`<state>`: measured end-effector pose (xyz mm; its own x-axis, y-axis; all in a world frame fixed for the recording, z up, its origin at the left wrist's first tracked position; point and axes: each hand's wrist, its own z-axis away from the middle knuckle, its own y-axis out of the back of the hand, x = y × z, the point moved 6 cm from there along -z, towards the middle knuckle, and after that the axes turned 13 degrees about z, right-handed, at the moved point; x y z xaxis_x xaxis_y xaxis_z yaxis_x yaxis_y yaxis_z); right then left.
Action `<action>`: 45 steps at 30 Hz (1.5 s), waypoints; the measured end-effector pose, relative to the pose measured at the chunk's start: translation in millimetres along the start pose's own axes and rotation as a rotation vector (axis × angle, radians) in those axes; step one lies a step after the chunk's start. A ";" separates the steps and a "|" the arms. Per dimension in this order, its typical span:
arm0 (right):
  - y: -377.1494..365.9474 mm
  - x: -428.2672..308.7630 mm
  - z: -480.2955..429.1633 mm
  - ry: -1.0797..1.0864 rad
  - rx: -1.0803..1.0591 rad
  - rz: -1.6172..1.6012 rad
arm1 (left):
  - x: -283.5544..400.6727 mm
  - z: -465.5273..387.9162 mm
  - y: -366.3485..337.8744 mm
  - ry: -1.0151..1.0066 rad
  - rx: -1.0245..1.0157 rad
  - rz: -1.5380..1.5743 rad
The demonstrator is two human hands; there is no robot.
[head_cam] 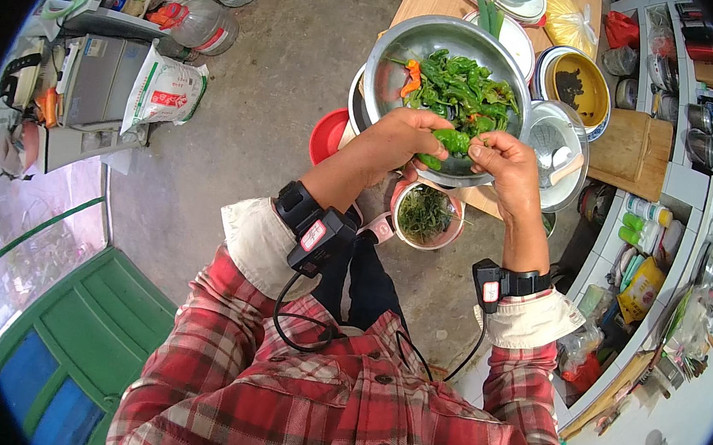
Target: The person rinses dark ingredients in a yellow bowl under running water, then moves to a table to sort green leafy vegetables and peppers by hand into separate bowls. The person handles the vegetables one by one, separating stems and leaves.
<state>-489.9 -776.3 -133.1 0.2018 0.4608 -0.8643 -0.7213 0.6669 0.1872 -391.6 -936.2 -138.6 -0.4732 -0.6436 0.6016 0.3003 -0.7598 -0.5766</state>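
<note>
A large stainless steel bowl (pixel 387 39) holds many green peppers (pixel 459 91) and an orange-red pepper (pixel 412 78) at its left side. Over the bowl's near edge, my left hand (pixel 406 138) is closed around a wrinkled green pepper (pixel 452 141), with another green pepper below it under the fingers. My right hand (pixel 509 163) pinches the stem end of the same pepper between thumb and forefinger. Below the bowl, a white and pink bucket (pixel 457 232) contains green plant scraps (pixel 425 215).
The bowl rests at the near end of a wooden table (pixel 416 0). Plates (pixel 521 48), a brown bowl (pixel 597 97) and a clear bowl with a spoon (pixel 575 192) stand to its right. A red basin (pixel 326 136) lies left. Tiled shelves (pixel 688 184) line the right side.
</note>
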 end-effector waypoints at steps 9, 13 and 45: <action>-3.4 -4.6 4.6 0.124 -0.102 0.091 | -5.4 -7.9 -0.4 0.018 -0.081 -0.115; -2.1 -8.3 9.7 0.095 -0.259 -0.040 | -1.4 -4.5 -2.9 -0.004 -0.237 -0.216; 5.6 36.7 68.8 -0.146 -0.408 -0.398 | -6.1 20.5 -54.9 -0.043 -0.705 -0.743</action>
<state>-440.9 -715.4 -131.7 0.5780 0.3163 -0.7522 -0.7619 0.5392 -0.3588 -388.2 -892.4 -99.2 -0.3072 -0.0455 0.9506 -0.6182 -0.7498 -0.2357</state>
